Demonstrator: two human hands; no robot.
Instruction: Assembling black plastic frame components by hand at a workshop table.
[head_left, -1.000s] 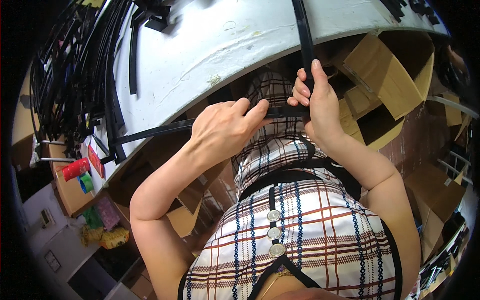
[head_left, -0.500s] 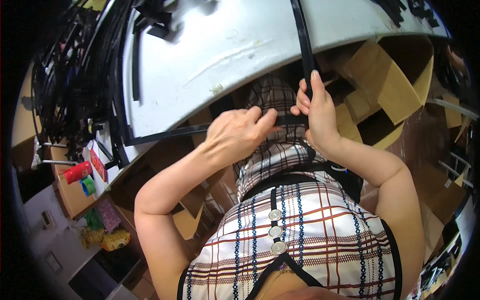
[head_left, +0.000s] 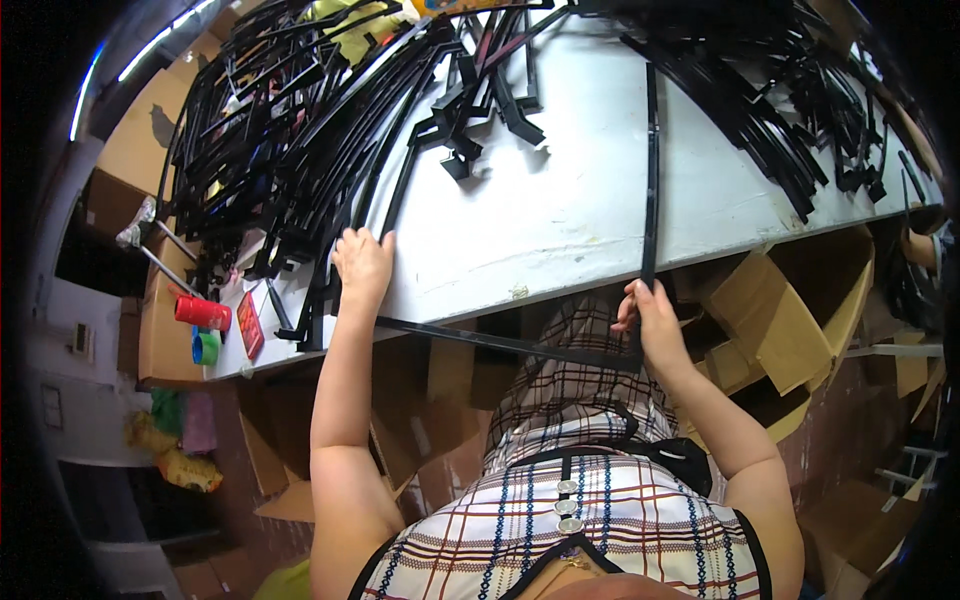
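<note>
A long, thin black frame (head_left: pixel 500 344) of straight strips reaches past the near edge of the white table, with one strip crossing just above my lap. My left hand (head_left: pixel 362 265) is closed round its left side, at the table's front left. Lower and to the right, my right hand (head_left: pixel 656 325) grips the right-hand strip close to the corner, thumb up along it. From there the strip runs far across the white table (head_left: pixel 560 200). My left palm hides part of the left corner.
Piles of black strips (head_left: pixel 290 150) cover the table's left, and more strips (head_left: pixel 750 120) lie at the right. A red can (head_left: pixel 203 312) and green tape roll (head_left: pixel 206 347) stand at the left edge. Open cardboard boxes (head_left: pixel 780 320) sit below at right. A person's hand (head_left: pixel 922 248) shows far right.
My left hand has left the crosswise strip near the right corner and moved left and away to the frame's left side. My right hand keeps its hold. The view has shifted, showing more table.
</note>
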